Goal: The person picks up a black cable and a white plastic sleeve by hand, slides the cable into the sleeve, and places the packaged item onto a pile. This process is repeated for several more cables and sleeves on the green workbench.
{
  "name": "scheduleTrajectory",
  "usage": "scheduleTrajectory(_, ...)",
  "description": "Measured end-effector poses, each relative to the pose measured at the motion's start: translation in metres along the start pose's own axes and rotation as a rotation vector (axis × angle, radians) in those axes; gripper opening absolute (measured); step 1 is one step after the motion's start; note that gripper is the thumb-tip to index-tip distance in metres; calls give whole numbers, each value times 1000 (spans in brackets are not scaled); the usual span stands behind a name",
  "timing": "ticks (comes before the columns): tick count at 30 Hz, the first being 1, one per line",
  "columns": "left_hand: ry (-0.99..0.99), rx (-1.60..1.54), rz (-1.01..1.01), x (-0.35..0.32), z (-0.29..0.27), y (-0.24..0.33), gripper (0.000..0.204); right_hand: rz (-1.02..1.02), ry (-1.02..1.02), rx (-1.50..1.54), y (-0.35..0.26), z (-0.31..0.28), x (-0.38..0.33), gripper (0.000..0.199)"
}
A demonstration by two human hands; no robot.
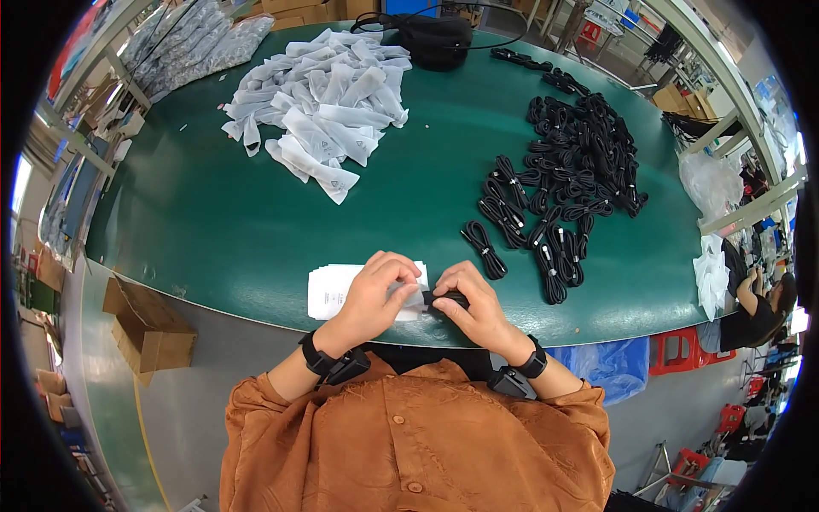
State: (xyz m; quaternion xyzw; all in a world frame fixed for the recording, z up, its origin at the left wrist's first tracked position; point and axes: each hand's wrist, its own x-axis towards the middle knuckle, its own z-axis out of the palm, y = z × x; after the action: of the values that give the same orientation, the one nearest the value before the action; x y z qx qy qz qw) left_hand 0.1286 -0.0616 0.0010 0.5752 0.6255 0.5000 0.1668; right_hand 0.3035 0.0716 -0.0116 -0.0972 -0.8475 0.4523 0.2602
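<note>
At the near edge of the green table my two hands work close together. My right hand (469,300) is closed round a coiled black cable (450,300), partly hidden by the fingers. My left hand (381,288) pinches the mouth of a translucent plastic bag (418,297) at the cable's left end. Beneath the left hand lies a stack of flat white bags (328,291) with small print. One loose coiled cable (484,249) rests just beyond my right hand, and a large heap of black coiled cables (580,154) spreads over the right side.
A pile of filled white bags (320,102) covers the far left of the green table (384,205). A black pouch (435,41) sits at the back edge. Below left stands an open cardboard box (153,328); a blue plastic bag (606,367) and red stool (682,350) are below right.
</note>
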Motion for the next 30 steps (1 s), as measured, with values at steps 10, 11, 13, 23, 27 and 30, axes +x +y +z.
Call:
scheduleTrajectory(10,17,-639,-209,29,-39,-6,9,-57,127,66,-10,-10,21,30)
scheduleTrajectory(11,76,-742,-271,36,-54,-8,8,-83,138,-59,-9,-17,22,31)
scheduleTrajectory(13,214,-818,-331,58,-89,-21,12,-108,122,-329,3,-33,23,33)
scheduleTrajectory(23,-31,136,-42,-4,-22,-11,20,204,-170,-650,15,-46,-15,39)
scheduleTrajectory(27,-72,336,113,-20,11,-17,16,-243,-57,-944,4,-50,2,41)
scheduleTrajectory(30,-62,387,117,-24,17,-22,13,-209,-77,-824,16,-49,2,37)
